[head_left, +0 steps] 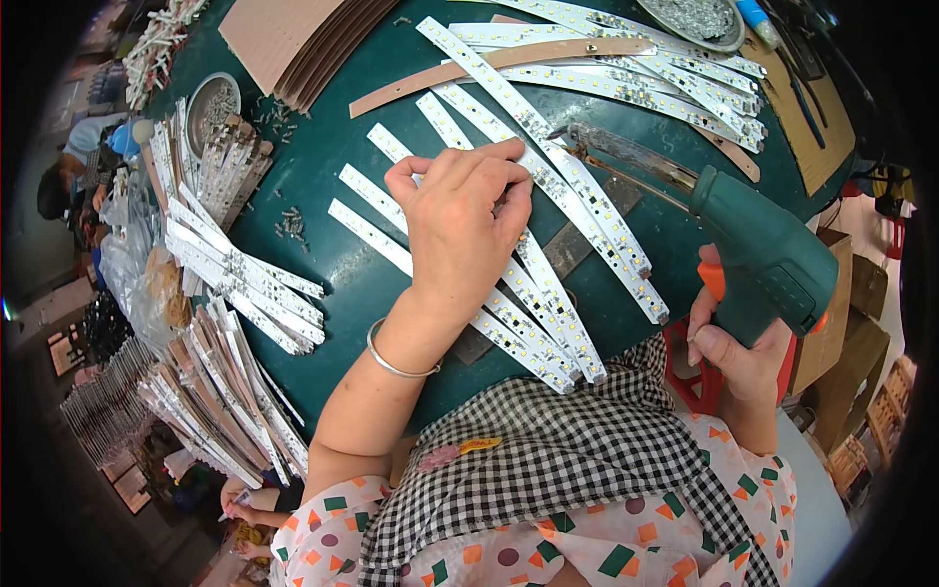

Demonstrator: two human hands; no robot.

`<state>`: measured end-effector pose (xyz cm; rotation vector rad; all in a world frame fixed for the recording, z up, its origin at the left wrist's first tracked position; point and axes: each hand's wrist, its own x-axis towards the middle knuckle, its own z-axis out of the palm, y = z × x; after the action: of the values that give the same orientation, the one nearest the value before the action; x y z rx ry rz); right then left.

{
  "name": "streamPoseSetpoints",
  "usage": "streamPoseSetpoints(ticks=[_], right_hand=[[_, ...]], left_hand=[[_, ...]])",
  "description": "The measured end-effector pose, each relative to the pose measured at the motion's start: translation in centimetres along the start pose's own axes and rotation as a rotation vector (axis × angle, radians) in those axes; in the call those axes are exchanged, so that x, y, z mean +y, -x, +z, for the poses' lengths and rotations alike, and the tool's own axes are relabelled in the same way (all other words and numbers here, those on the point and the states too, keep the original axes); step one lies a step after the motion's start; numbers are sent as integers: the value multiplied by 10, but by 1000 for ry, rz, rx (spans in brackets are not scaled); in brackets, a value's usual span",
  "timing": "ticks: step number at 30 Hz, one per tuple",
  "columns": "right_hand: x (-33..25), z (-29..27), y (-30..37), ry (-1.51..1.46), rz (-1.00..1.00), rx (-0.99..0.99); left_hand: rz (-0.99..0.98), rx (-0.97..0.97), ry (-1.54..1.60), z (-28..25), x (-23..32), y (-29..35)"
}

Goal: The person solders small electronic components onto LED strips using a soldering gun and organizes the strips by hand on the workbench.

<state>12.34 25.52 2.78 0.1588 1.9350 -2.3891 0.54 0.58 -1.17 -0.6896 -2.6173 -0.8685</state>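
My right hand (741, 357) is wrapped round the handle of a green soldering gun (768, 254) with an orange trigger. The gun's long darkened tip points left, and its end is over the white LED strips just right of my left fingers. Above the fanned-out LED strips (548, 293) is my left hand (460, 220), its fingers bent and drawn together near one strip. Whatever those fingers pinch, if anything, is hidden or too small to name. The strips carry small yellowish LEDs and black chips, and several lie side by side, slanting across the table.
More LED strips (675, 83) and a brown curved strip (421, 90) lie at the back. Brown boards (293, 44) stand stacked at the far left. Bundled strips (249, 284) and a metal bowl (199, 125) are on the left. Another bowl (729, 39) stands at the back right.
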Motion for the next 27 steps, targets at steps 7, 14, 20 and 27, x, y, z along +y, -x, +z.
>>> streamPoseSetpoints(ticks=[7, 14, 20, 27], right_hand=[[1, 0, 0, 6, -11, -11], [2, -1, 1, 5, -22, -25], [1, -1, 2, 15, -4, -36], [8, -9, 5, 153, 26, -89]], left_hand=[[-21, -9, 11, -1, 0, 1], [0, 19, -15, 2, 0, 2], [1, 28, -20, 3, 1, 2], [9, 14, -12, 2, -1, 3]])
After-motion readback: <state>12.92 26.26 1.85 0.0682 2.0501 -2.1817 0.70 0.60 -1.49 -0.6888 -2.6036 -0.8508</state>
